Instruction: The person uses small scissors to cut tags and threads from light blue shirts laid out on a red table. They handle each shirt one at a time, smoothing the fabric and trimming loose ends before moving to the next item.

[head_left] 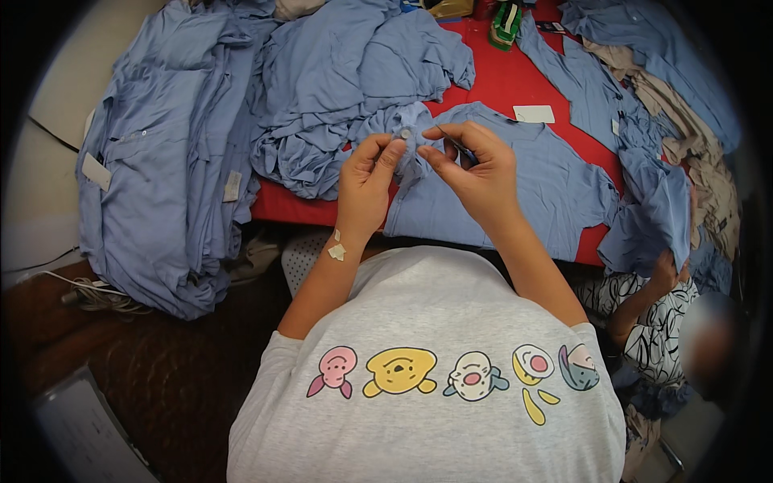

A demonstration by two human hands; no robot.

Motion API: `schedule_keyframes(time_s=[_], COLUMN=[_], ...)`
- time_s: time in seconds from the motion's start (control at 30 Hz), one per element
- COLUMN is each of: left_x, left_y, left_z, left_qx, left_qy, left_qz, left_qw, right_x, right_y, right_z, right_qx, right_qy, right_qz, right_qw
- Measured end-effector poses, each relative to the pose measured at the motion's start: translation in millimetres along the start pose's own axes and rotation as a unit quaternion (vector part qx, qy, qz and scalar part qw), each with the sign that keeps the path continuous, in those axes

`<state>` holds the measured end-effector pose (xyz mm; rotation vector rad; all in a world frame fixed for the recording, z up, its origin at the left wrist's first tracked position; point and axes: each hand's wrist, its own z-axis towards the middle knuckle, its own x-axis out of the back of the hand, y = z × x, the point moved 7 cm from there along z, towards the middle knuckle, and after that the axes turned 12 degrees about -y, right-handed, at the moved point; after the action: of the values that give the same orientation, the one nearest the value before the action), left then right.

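The left hand (pixel 366 179) pinches the blue shirt (pixel 515 189) up by its button (pixel 406 134), raising it so the right hand (pixel 477 169), closed on a thin dark tool (pixel 460 148), can reach it.

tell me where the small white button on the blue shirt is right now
In the head view the white button sits just above centre, on the bunched blue shirt, between the left hand and right hand.
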<state>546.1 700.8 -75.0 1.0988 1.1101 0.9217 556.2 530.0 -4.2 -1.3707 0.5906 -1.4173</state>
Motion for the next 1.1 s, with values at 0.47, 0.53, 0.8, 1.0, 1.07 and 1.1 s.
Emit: schedule_keyframes(time_s=[0.47, 0.53, 0.8, 1.0, 1.07, 1.1], left_x=[2.1, 4.8, 13.6, 6.4, 4.5, 2.9], left_y=[54.1, 49.7, 12.0, 5.3, 4.0, 4.6], left_z=[4.7, 4.3, 1.8, 9.3, 10.7, 11.5], left_qx=[-0.195, -0.176, 0.004, 0.018, 0.021, 0.021], left_qy=[-0.025, -0.027, 0.015, -0.003, -0.018, -0.025], left_qz=[0.371, 0.372, -0.129, -0.242, -0.237, -0.228], left_qw=[0.908, 0.911, 0.992, 0.97, 0.971, 0.973], right_x=[-9.2, -12.3, 19.7, -12.6, -14.1, -12.5], right_y=[-16.0, -8.8, 19.6, 10.6, 11.7, 9.4], right_z=[28.6, 31.1, 36.3, 15.4, 13.7, 14.2], right_qx=[0.006, 0.038, -0.038, -0.039, -0.016, -0.007], right_qy=[-0.056, -0.052, -0.084, -0.095, -0.077, -0.072], right_qz=[0.01, 0.011, 0.399, 0.051, 0.026, 0.012], right_qw=[0.998, 0.998, 0.912, 0.993, 0.997, 0.997])
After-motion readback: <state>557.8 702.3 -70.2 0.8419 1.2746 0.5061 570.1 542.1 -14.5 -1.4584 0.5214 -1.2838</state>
